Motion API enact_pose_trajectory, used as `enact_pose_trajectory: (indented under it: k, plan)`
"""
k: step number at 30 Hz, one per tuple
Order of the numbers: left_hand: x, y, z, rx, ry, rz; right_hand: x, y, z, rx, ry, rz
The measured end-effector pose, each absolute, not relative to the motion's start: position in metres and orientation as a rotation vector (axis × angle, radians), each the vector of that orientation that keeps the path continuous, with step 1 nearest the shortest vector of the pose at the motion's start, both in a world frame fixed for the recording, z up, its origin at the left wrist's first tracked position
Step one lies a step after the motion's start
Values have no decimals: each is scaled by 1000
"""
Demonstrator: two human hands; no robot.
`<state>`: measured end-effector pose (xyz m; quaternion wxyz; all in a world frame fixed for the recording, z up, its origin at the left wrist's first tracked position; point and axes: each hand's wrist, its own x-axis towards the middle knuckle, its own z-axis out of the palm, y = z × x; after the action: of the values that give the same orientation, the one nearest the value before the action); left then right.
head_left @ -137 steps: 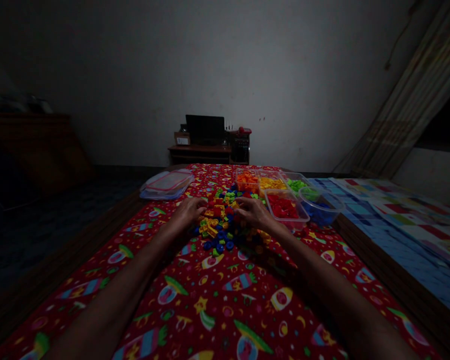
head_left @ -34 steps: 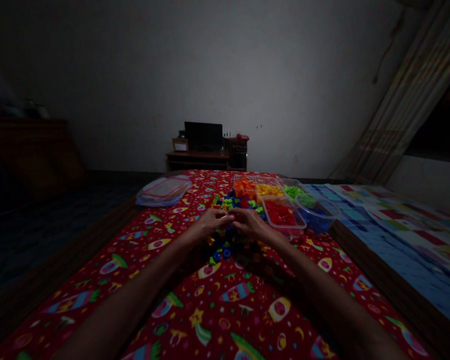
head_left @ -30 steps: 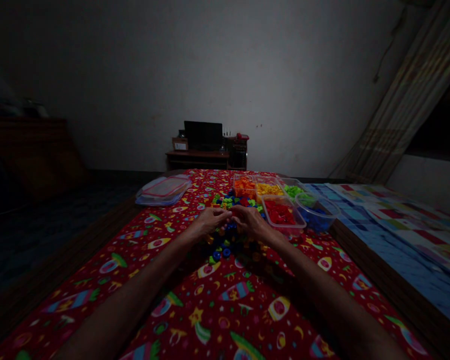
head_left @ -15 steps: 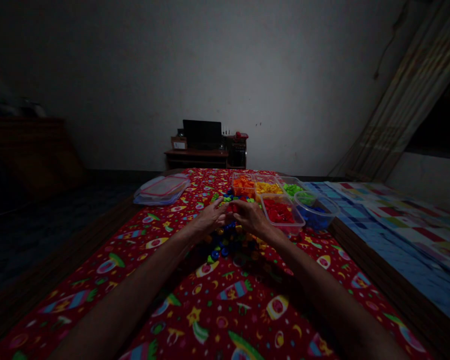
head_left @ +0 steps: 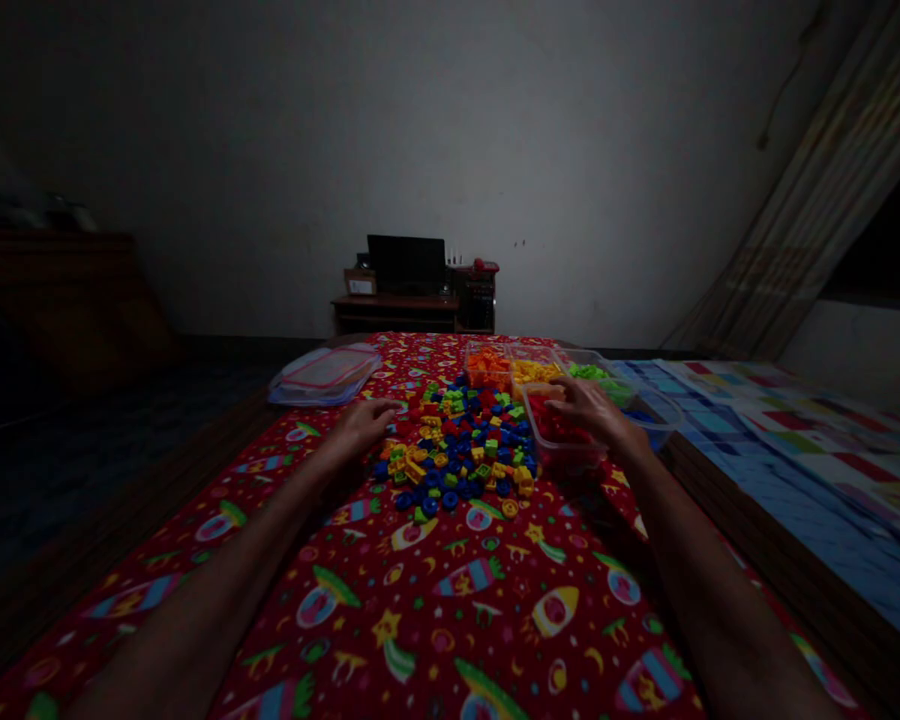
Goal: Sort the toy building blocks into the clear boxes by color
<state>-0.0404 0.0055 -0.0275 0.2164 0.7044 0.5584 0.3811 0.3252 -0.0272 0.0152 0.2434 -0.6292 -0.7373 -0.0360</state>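
Beside the heap (head_left: 466,462), a tub (head_left: 572,455) holds red pieces (head_left: 555,424); whether hands (head_left: 358,428) (head_left: 598,411) grasp anything is unclear.

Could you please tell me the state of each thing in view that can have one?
Mixed pieces: loose, unsorted
Orange-piece box: uncovered, holding pieces
Yellow-piece box: uncovered, holding pieces
Green-piece box: uncovered, partly hidden
Red-piece box: uncovered, partly hidden
Blue-piece tub: uncovered, partly hidden
Lids: off, stacked
Left hand: beside the mixed pieces, grip unclear
Right hand: over the red-piece box, grip unclear
Monitor: screen dark
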Motion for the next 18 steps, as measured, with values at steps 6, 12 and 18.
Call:
enact_pose_trajectory:
  k: [6,12,18]
  plan:
    - [-47,5,-17,2186,1540,648,302,-34,23,-1618,-2008,-140]
    - [-45,-3,1,2252,1492,341,260,-55,29,-1440,-2310,42]
    - [-9,-27,8,2543,1346,156,239,-63,3,-1405,-2571,-127]
